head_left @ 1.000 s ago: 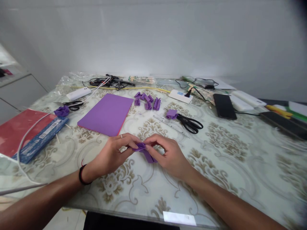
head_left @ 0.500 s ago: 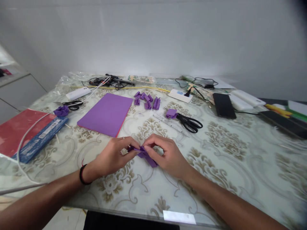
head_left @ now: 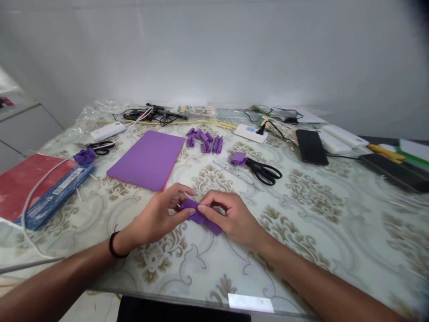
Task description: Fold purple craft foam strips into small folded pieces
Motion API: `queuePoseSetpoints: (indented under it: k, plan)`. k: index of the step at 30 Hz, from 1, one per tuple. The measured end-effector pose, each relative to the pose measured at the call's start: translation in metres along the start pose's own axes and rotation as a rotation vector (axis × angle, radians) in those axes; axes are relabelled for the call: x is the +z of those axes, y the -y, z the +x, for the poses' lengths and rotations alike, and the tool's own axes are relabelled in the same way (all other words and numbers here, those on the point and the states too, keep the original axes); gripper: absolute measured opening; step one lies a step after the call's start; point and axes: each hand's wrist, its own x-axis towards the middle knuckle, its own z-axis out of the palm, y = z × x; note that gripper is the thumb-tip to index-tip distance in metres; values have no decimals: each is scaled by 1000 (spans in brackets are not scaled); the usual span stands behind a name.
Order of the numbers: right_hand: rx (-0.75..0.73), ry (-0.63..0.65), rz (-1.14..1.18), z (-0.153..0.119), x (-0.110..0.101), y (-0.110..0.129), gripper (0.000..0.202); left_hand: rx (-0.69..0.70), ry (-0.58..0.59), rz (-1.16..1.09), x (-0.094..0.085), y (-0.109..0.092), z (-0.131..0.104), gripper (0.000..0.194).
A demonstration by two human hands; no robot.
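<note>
Between my two hands is a folded strip of purple paper (head_left: 210, 225), held just above or on the patterned tabletop. My right hand (head_left: 238, 220) pinches it near its middle between thumb and fingertips. At the paper's left end, my left hand (head_left: 160, 215) has its thumb on the near face and some fingers curled behind, while its index finger is lifted off. Folded purple paper pieces (head_left: 205, 142) lie in a group farther back. Another purple folded piece (head_left: 238, 157) sits against the black-handled scissors (head_left: 264, 171), beside a clear ruler (head_left: 236, 174).
A stack of purple sheets (head_left: 147, 158) lies to the left, near crumpled purple paper (head_left: 84, 155), a second pair of scissors (head_left: 102, 147) and a blue package (head_left: 55, 197). A white power strip (head_left: 250, 133) and black phone (head_left: 311, 146) stand farther right. A white cable (head_left: 31, 197) crosses the left side.
My left index finger has lifted away from the paper and the left end of the strip now shows more. My right hand keeps its pinch in nearly the same place.
</note>
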Motion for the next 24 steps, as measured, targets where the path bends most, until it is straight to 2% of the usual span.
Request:
queuePoseSetpoints:
  k: [3,6,9,12,16,21,24]
  plan:
    - [34,-8,113,0,0,-1,26,-114,142,-59,-1,1,2,20]
    - [91,-58,213,0,2,-4,31,-221,224,-165,-1,3,4,33]
    - [128,-61,292,1,2,-8,36,-219,145,-184,-3,4,6,36]
    - [139,30,350,2,1,-11,39,-170,74,-153,-7,5,7,38]
    - [141,102,346,3,-1,-11,41,-127,117,-80,-11,5,5,41]
    - [96,94,264,2,-2,-11,42,-123,168,-134,-10,7,3,40]
    - [93,72,256,1,-2,-13,40,-149,160,-187,-10,5,4,39]
